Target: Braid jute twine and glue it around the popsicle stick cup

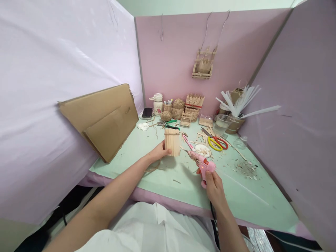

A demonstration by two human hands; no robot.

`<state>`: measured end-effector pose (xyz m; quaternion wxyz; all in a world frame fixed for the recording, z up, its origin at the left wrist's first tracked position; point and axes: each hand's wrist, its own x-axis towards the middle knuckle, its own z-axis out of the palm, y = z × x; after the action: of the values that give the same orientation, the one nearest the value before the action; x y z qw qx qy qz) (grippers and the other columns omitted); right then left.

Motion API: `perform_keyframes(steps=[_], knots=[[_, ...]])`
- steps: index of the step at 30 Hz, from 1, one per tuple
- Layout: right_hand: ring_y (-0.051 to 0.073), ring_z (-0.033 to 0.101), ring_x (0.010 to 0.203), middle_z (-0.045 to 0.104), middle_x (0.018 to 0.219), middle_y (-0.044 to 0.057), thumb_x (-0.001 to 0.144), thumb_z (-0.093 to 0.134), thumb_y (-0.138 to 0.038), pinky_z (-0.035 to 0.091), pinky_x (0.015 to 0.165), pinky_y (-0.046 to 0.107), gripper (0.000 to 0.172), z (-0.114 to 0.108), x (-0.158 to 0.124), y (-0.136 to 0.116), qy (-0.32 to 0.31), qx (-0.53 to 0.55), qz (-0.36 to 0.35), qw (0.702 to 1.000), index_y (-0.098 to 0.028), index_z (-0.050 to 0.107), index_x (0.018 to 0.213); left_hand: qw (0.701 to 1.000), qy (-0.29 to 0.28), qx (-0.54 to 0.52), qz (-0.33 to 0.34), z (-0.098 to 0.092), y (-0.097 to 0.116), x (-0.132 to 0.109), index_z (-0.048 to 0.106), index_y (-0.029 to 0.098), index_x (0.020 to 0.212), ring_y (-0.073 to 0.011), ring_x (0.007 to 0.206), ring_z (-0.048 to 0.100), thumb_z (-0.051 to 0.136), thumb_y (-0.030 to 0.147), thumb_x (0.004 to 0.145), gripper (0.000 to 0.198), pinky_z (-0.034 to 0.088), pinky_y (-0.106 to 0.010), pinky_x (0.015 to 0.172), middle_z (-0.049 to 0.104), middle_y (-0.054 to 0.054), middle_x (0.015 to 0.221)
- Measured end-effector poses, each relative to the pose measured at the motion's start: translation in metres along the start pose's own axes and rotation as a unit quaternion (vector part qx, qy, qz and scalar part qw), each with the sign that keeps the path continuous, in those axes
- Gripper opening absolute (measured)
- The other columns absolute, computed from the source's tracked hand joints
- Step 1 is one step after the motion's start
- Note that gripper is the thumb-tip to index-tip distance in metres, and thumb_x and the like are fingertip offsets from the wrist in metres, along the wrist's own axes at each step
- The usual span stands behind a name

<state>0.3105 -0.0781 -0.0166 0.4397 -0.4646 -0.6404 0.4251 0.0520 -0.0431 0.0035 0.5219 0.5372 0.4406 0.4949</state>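
My left hand (160, 152) grips the lower left edge of a small panel of flat wooden sticks (172, 142), held upright above the table. A strand of twine runs across the panel near its top, and more twine (152, 168) trails below my left wrist. In my right hand (214, 183) is a pink glue gun (203, 163), its fingers wrapped round the handle. The nozzle points left, at the panel's right side, with a small gap between. Some fibres or scraps cling to the gun's front. Whether the trigger is pressed cannot be told.
Scissors (217, 144), pliers (170, 126) and a white lid of scraps (202, 150) lie behind the gun. Twine balls (166, 116), a bottle (157, 104) and white glue sticks (243, 101) stand farther back. Cardboard (105, 122) leans at left. A stick swing (203, 66) hangs on the wall.
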Motion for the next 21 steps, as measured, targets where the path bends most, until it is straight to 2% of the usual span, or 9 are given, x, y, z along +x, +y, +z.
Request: perform_keyframes(steps=[3,4,6,10,14,16,17,19,21], knots=[[0.018,0.051,0.065,0.058,0.074,0.006,0.086,0.034,-0.058,0.042,0.06,0.03,0.05,-0.017,0.008,0.002,0.044,-0.123,-0.044,0.99,-0.016,0.061,0.092,0.999,0.013,-0.025,-0.015,-0.003,-0.003,-0.001,0.046,0.013,0.121,-0.0191,0.081,0.057,0.076,0.065,0.047,0.095,0.036,-0.023,0.056,0.059,-0.016,0.108],[0.021,0.053,0.076,0.061,0.085,0.009,0.086,0.036,-0.057,0.044,0.068,0.032,0.047,-0.024,0.012,0.002,0.058,-0.182,-0.073,0.979,-0.018,0.06,0.095,0.999,0.017,-0.039,-0.015,-0.004,-0.004,-0.001,0.047,0.012,0.118,-0.0154,0.074,0.055,0.076,0.065,0.045,0.094,0.033,-0.022,0.052,0.059,-0.014,0.102],[0.025,0.052,0.085,0.062,0.091,0.011,0.084,0.039,-0.056,0.042,0.076,0.038,0.045,-0.041,0.019,0.005,0.065,-0.298,-0.105,0.946,-0.018,0.06,0.098,0.998,0.014,-0.067,-0.011,-0.004,-0.005,-0.001,0.049,0.012,0.112,-0.01,0.064,0.047,0.076,0.066,0.043,0.092,0.028,-0.021,0.049,0.058,-0.01,0.092],[0.03,0.052,0.082,0.061,0.082,0.015,0.083,0.041,-0.054,0.041,0.076,0.043,0.045,-0.066,0.027,0.022,0.072,-0.464,-0.07,0.88,-0.014,0.061,0.09,0.995,-0.001,-0.096,-0.006,-0.004,-0.007,0.0,0.049,0.013,0.107,-0.0068,0.059,0.039,0.077,0.065,0.043,0.087,0.024,-0.021,0.048,0.055,-0.007,0.085],[0.036,0.053,0.092,0.06,0.096,0.02,0.079,0.048,-0.052,0.041,0.076,0.048,0.046,-0.077,0.024,0.03,0.082,-0.524,-0.008,0.848,-0.013,0.061,0.1,0.996,0.0,-0.092,-0.008,-0.004,-0.008,-0.001,0.05,0.012,0.109,-0.0078,0.061,0.042,0.077,0.064,0.044,0.087,0.026,-0.022,0.05,0.057,-0.008,0.088],[0.039,0.05,0.103,0.056,0.111,0.021,0.076,0.051,-0.053,0.041,0.079,0.053,0.051,-0.074,0.021,0.017,0.102,-0.51,-0.009,0.854,-0.015,0.059,0.109,0.996,0.002,-0.087,-0.007,-0.003,-0.007,0.0,0.05,0.012,0.112,-0.0104,0.064,0.047,0.077,0.064,0.044,0.09,0.029,-0.023,0.052,0.059,-0.011,0.09],[0.04,0.049,0.106,0.055,0.114,0.021,0.076,0.052,-0.052,0.04,0.082,0.054,0.053,-0.069,0.02,0.006,0.106,-0.485,-0.024,0.868,-0.015,0.057,0.113,0.996,0.0,-0.085,-0.005,-0.002,-0.006,0.0,0.05,0.011,0.114,-0.0124,0.067,0.05,0.077,0.064,0.044,0.092,0.032,-0.023,0.054,0.061,-0.012,0.092],[0.036,0.048,0.112,0.055,0.118,0.019,0.077,0.051,-0.052,0.039,0.09,0.051,0.056,-0.05,0.021,-0.021,0.078,-0.393,-0.076,0.913,-0.016,0.053,0.119,0.997,-0.012,-0.083,0.002,0.001,-0.002,-0.001,0.05,0.011,0.119,-0.0182,0.076,0.056,0.076,0.064,0.046,0.094,0.037,-0.026,0.059,0.063,-0.015,0.096],[0.029,0.051,0.111,0.053,0.124,0.015,0.079,0.049,-0.052,0.041,0.09,0.045,0.059,-0.019,0.026,-0.047,0.019,-0.273,-0.088,0.958,-0.019,0.045,0.128,0.996,-0.031,-0.08,0.012,0.005,0.002,-0.002,0.048,0.012,0.123,-0.0249,0.088,0.06,0.076,0.062,0.048,0.095,0.042,-0.029,0.067,0.063,-0.018,0.103]])
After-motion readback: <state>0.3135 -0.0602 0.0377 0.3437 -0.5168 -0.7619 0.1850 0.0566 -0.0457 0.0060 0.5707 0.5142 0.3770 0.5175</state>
